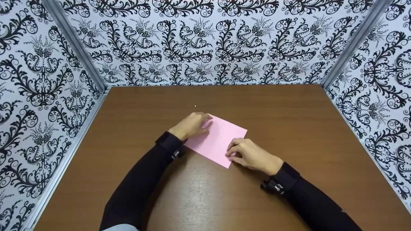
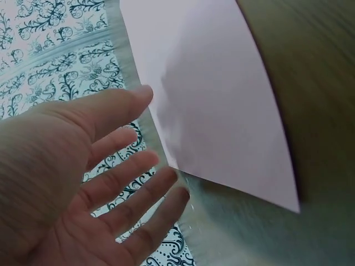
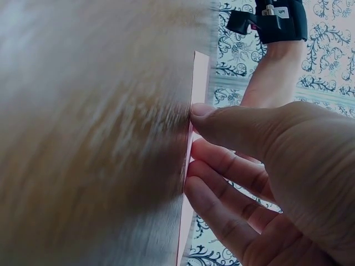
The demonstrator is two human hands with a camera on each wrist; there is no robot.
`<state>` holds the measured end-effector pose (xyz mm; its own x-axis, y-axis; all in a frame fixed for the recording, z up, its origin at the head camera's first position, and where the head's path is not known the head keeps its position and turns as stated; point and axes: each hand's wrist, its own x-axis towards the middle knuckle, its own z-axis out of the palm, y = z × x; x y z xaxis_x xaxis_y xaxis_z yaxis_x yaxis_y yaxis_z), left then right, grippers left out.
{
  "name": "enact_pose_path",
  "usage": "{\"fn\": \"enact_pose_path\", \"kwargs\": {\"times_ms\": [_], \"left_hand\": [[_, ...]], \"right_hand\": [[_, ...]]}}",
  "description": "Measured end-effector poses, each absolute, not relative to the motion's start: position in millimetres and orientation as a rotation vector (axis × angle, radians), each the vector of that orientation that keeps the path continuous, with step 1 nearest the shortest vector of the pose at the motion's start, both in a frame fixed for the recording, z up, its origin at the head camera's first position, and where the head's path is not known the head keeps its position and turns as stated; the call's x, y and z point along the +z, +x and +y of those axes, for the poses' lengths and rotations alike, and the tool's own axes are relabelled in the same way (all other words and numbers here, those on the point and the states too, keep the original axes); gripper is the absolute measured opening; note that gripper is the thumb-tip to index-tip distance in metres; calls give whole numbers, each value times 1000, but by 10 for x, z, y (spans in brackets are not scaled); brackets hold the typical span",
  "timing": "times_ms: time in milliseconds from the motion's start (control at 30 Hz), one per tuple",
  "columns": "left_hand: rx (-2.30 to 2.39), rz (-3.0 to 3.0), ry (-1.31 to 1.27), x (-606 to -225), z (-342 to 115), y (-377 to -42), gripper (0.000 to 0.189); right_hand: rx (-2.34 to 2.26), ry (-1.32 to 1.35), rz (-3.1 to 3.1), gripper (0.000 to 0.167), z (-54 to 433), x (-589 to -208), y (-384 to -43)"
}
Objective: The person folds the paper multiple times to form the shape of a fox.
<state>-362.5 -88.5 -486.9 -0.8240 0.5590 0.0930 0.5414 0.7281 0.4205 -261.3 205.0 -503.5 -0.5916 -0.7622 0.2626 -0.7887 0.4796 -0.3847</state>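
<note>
A square pink sheet of paper (image 1: 221, 136) lies on the brown table, turned at an angle to me. My left hand (image 1: 192, 125) is at its left corner, thumb and fingers spread apart; in the left wrist view the left hand (image 2: 105, 183) has its palm showing and nothing gripped. At the sheet's right edge, my right hand (image 1: 252, 155) bends over with its fingertips on the border. Seen from the right wrist, the paper (image 3: 199, 77) is nearly edge-on, and the right hand's thumb and fingertips touch along its edge, spaced apart.
The brown wooden table (image 1: 154, 199) runs back to a wall (image 1: 199, 41) with black-and-white scroll patterns. Similar side walls (image 1: 41, 80) stand left and right, joined by grey metal posts (image 1: 75, 45). A tiny white speck (image 1: 195, 106) shows behind the paper.
</note>
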Motion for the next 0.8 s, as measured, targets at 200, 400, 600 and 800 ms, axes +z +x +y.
{"fn": "enact_pose_path", "kwargs": {"times_ms": [200,400,600,800], "left_hand": [[519,2880,813,-4862,-873,-3624,68],[441,2884,826,-4837,-849,-3608,60],[499,2895,845,-4849,-849,-3608,61],[620,2892,874,-4862,-839,-3605,52]], "right_hand": [[752,1392,-2650,8,2054,-5024,-2609],[734,1379,-2666,8,2058,-5035,-2611],[742,1377,-2678,8,2056,-5057,-2616],[750,1379,-2680,9,2059,-5052,-2624]]}}
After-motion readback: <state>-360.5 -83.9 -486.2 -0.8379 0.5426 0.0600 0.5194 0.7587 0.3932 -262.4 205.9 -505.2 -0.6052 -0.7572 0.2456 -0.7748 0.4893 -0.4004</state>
